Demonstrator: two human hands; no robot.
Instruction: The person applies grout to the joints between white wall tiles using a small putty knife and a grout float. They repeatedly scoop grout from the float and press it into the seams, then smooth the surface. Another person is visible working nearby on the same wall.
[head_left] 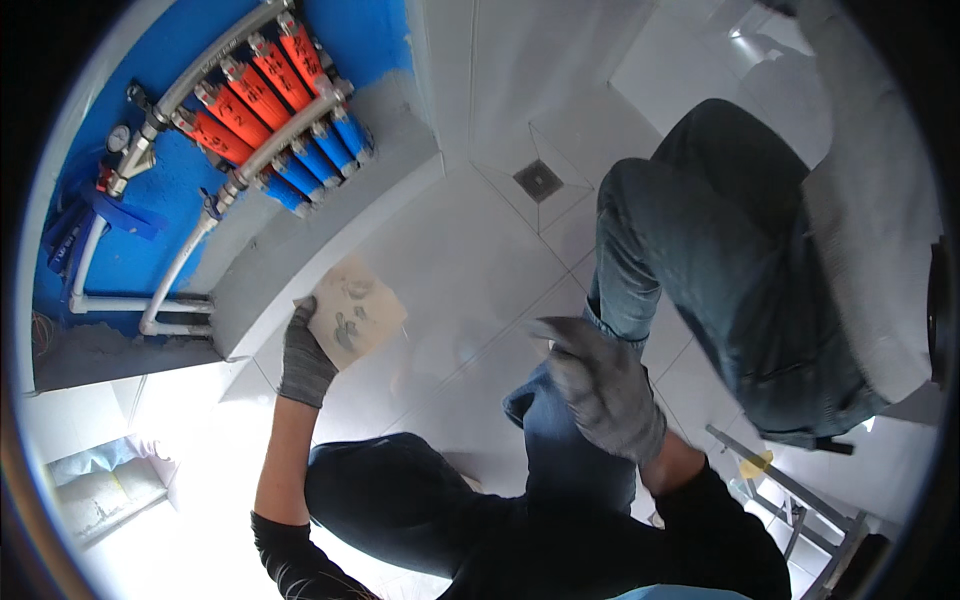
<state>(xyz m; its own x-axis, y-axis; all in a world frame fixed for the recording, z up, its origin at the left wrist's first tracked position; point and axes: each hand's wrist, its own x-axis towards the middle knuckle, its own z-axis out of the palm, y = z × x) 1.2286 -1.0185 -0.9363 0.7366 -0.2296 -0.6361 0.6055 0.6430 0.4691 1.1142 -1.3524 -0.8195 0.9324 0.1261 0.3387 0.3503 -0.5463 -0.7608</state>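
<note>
Beige panel [368,305], marked with grey smears, gripped at left edge by gloved left hand [306,358]; held at left over tiled floor [470,325], near grey ledge [325,232]. Gloved right hand [603,395] raised at right, blurred, fingers partly curled; whether anything is grasped cannot be told. Pipe manifold [285,138] with orange-red and blue sleeves mounted on blue wall [178,200], far left. Floor drain [539,181] set in far tiles. Co-worker in jeans [720,225] seen at right; metal frame [800,489] placed near right.

Before me, the worker's gray-gloved left hand [307,360] grips a smudged beige square [362,308]; the right hand [605,392], a blur, hangs near a co-worker's leg [632,250]. Alongside, 5 red sleeves [257,94] line a pipe manifold [265,152]; a drain [538,181] marks the tiled floor [465,285].
</note>
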